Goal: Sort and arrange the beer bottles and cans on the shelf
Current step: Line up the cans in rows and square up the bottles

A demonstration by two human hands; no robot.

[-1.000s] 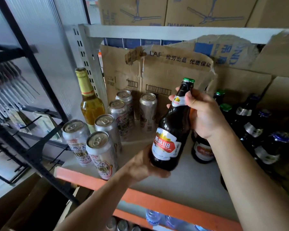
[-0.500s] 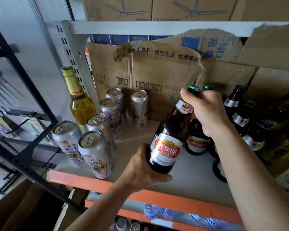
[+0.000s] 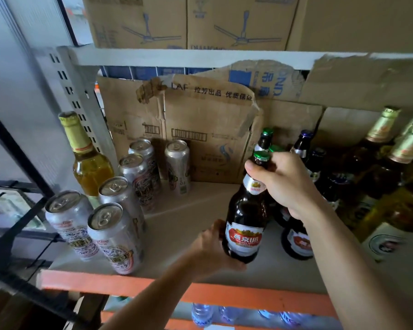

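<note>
1. The brown bottle [image 3: 246, 225] — green cap, red label — leans slightly near the front edge of the shelf [image 3: 184, 220]. The right hand [image 3: 284, 184] is clamped round its neck and the left hand [image 3: 212, 248] is curled round its base.
2. Silver cans [image 3: 115, 236] crowd the left front corner, with a yellow bottle [image 3: 88, 160] behind them. Dark bottles [image 3: 297, 241] stand just right of the brown one.
3. Torn cardboard boxes [image 3: 200, 120] line the back edge — their contents are hidden.

The brown bottle [image 3: 246, 217] is glossy glass with a paper label. The cans [image 3: 116, 236] are shiny metal. The backing cardboard [image 3: 200, 129] is matt and torn.
</note>
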